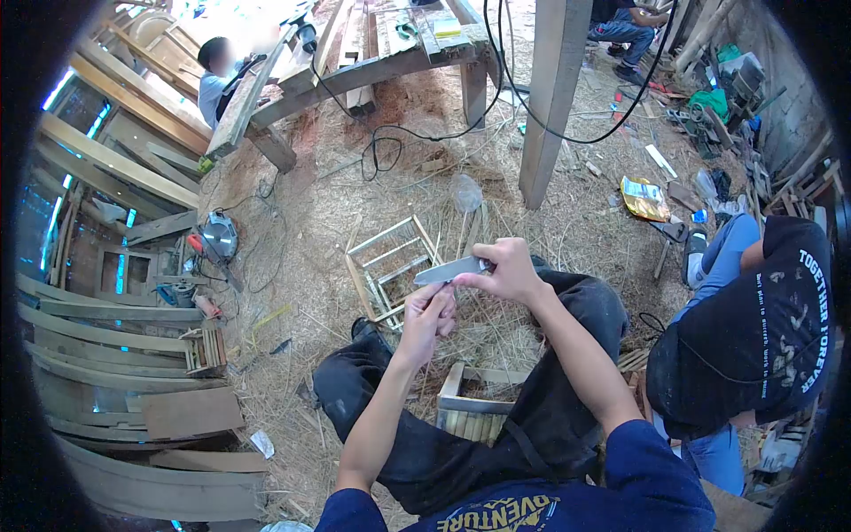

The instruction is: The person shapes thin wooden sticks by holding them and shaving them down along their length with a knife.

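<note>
My right hand [507, 273] is closed around the handle of a knife [448, 269], whose broad grey blade points left. My left hand [429, 317] is closed just below the blade, its thumb and finger near the blade's edge. Whatever it pinches is too small to make out. Beyond my hands a small wooden slatted frame [362, 277] stands on the straw-covered ground. Between my legs sits a second small wooden frame with bamboo slats [474, 405], partly hidden by my trousers.
A circular saw [217, 239] lies at the left, near stacked planks [191, 415]. A wooden workbench [381, 75] with hanging cables and a post [554, 106] stand ahead. One person in a black shirt [749, 328] sits close on my right; other people are farther off. A yellow packet [644, 199] lies at right.
</note>
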Tool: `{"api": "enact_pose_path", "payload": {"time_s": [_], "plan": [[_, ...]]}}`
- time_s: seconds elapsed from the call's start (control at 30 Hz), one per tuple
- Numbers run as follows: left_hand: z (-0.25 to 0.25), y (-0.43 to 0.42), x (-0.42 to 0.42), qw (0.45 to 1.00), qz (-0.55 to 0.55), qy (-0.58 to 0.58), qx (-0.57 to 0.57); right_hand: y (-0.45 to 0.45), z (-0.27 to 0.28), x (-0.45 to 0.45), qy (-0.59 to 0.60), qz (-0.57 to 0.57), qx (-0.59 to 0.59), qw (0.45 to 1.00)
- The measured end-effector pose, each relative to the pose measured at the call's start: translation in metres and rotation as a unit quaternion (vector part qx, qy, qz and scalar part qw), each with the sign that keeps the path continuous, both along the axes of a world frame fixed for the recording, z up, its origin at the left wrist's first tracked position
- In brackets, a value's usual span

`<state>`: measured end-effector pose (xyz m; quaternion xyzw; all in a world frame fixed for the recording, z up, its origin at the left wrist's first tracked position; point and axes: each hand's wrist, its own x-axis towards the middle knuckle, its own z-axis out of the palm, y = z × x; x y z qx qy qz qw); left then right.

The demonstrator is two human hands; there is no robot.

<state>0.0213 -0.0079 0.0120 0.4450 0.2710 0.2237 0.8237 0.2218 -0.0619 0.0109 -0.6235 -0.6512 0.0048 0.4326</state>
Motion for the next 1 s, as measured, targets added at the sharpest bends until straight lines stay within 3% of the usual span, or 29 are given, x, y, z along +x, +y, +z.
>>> {"api": "enact_pose_path", "payload": {"time_s": [0.17,0.27,0.37,0.4,0.5,0.63,0.67,0.8,0.9,1.0], "plan": [[0.002,-0.005,0.002,0.999,0.029,0.004,-0.023,-0.006,0.001,-0.008,-0.048,0.063,0.005,0.997],[0.005,0.001,0.002,0.998,0.046,-0.034,-0.02,-0.001,-0.007,0.008,-0.043,0.0,-0.008,0.999],[0.008,0.005,-0.002,0.999,0.042,0.0,0.025,-0.003,-0.006,-0.002,-0.066,0.0,-0.003,0.998],[0.018,-0.001,-0.002,0.995,0.019,0.087,0.035,-0.003,-0.004,-0.006,-0.079,0.007,0.001,0.997],[0.007,-0.007,0.003,0.997,0.007,-0.026,-0.068,-0.004,-0.002,0.006,-0.087,0.01,0.013,0.996],[0.008,0.006,-0.003,0.998,-0.024,-0.047,-0.046,0.007,-0.001,0.014,0.039,-0.128,-0.042,0.99],[0.011,0.001,-0.005,0.998,-0.035,-0.022,-0.051,0.007,0.005,0.021,-0.018,-0.144,-0.036,0.989],[-0.002,-0.001,-0.006,0.999,-0.02,-0.011,-0.038,-0.004,0.001,-0.004,-0.088,0.029,-0.002,0.996],[-0.008,0.004,-0.003,0.999,0.007,-0.037,-0.03,0.004,-0.002,0.001,-0.079,0.001,-0.002,0.997],[0.002,0.002,-0.008,1.0,-0.006,-0.012,-0.009,0.014,0.003,0.017,-0.024,-0.106,-0.023,0.994]]}}
